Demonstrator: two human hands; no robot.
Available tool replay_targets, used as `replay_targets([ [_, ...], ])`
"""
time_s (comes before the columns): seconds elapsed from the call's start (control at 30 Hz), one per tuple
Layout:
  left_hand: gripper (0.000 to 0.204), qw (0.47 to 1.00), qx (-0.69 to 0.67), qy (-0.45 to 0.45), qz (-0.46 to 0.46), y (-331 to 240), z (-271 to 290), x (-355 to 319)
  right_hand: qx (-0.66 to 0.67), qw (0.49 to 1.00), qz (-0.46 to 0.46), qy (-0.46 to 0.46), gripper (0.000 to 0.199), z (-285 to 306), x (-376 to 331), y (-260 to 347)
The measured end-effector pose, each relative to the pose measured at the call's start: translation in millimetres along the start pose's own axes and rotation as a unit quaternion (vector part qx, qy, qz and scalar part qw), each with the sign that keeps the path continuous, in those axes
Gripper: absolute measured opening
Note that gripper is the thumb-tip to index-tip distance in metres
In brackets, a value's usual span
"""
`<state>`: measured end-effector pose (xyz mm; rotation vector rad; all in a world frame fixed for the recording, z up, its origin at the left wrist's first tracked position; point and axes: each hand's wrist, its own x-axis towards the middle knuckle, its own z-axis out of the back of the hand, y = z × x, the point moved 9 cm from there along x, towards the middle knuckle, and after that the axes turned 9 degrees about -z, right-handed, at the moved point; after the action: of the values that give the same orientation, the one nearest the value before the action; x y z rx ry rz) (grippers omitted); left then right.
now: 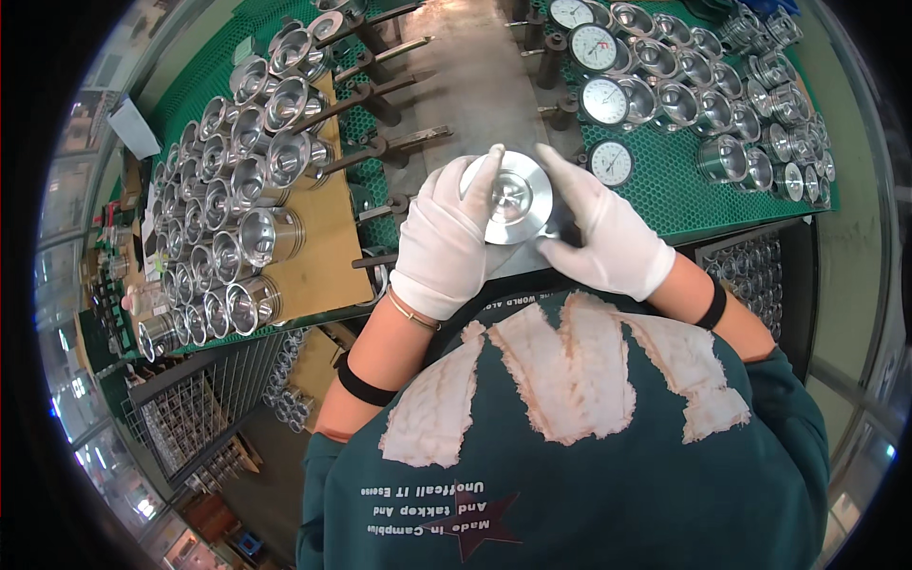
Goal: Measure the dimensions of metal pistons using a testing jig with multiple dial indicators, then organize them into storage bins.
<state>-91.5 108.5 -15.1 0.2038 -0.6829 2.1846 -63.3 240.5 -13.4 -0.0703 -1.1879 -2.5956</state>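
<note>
A round, shiny metal piston (528,204) with a recessed centre is between my hands, above the near end of a grey metal plate. My left hand (442,233), in a white glove, grips the piston from its left side, a finger lying over its top face. On the other side my right hand (613,233), gloved too, curves round the piston with thumb and fingers spread. A small gap shows between most of its fingers and the piston. Whether the right thumb touches the lower edge is hard to see.
Dial gauges (609,162) on stands line the plate's right side; bar-like fixture arms (385,147) line its left. Many open pistons (270,236) stand in rows at left, partly on brown cardboard (328,252). More pistons (724,159) cover the green mat (684,204) at right.
</note>
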Motion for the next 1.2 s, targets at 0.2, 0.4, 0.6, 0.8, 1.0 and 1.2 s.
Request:
replay_targets([
  [0.2, 0.095, 0.997, -0.066, 0.014, 0.039, 15, -15, 13, 0.397, 0.817, -0.373, 0.188, 0.082, -55, -46, -60],
  [0.4, 0.099, 0.996, -0.078, 0.002, 0.053, 22, -18, 15, 0.415, 0.828, -0.337, 0.167, 0.087, -59, -42, -67],
  [0.6, 0.1, 0.996, -0.084, -0.017, 0.031, 22, -17, 15, 0.412, 0.826, -0.346, 0.171, 0.089, -60, -43, -67],
  [0.8, 0.1, 0.996, -0.087, -0.016, 0.032, 21, -17, 16, 0.397, 0.824, -0.362, 0.181, 0.088, -60, -44, -68],
  [1.0, 0.1, 0.994, -0.098, -0.021, 0.032, 22, -17, 15, 0.39, 0.832, -0.352, 0.178, 0.088, -59, -43, -66],
  [1.2, 0.101, 0.995, -0.083, -0.031, 0.038, 23, -18, 14, 0.372, 0.84, -0.351, 0.183, 0.088, -58, -39, -63],
])
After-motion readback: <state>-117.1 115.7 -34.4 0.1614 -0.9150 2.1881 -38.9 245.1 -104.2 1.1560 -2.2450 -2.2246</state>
